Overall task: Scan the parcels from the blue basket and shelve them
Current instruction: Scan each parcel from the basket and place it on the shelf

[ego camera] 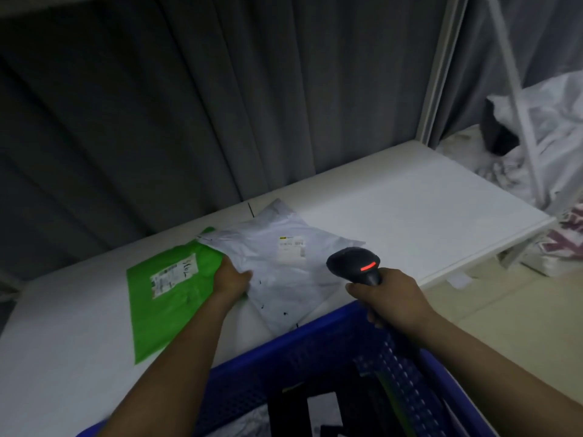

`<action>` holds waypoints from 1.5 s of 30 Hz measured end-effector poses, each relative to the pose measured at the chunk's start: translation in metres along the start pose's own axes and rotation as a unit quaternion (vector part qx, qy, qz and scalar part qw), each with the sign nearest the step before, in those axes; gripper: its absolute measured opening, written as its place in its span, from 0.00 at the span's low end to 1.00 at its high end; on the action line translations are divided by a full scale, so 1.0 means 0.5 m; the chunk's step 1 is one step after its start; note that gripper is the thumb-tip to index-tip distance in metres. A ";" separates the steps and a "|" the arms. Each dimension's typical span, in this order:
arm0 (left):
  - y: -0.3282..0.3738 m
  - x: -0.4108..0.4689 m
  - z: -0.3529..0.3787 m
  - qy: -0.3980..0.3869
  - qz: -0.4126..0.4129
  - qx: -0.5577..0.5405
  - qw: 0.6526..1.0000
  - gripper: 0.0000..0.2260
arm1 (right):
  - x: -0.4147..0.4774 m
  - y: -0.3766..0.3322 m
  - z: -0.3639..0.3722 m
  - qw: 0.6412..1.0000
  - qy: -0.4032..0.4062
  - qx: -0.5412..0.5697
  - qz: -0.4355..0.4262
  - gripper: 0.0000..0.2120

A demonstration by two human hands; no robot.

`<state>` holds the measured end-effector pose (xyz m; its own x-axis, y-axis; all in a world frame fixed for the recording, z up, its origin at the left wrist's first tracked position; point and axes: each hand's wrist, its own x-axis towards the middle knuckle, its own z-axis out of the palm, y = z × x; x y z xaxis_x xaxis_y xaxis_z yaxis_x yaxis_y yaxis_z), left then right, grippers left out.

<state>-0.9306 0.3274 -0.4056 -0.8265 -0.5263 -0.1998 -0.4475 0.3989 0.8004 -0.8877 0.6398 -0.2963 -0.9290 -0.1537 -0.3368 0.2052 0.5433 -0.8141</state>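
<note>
A white poly-bag parcel (277, 266) lies on the white shelf (410, 216), its label facing up. My left hand (232, 277) grips the parcel's left edge. Beside it on the left lies a green parcel (170, 298) with a white label, partly under the white one. My right hand (389, 299) holds a black barcode scanner (356, 263) with a red light, its head just right of the white parcel. The blue basket (284, 357) stands in front of the shelf below my arms, with dark and white parcels inside.
A grey curtain (189, 105) hangs behind the shelf. To the right stand a white metal frame (517, 89) and heaped white sacks (552, 121). Beige floor (504, 310) shows right of the basket. The shelf's right half is bare.
</note>
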 end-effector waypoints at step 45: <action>-0.255 -0.441 0.187 -0.085 0.378 0.255 0.886 0.19 | -0.209 0.173 0.025 0.981 -0.047 -0.185 0.028 0.17</action>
<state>-0.7233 0.4626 -0.5166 -0.9760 0.1392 0.1674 0.1952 0.8997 0.3904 -0.7693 0.6926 -0.3373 -0.8830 -0.1815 -0.4329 0.1128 0.8132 -0.5710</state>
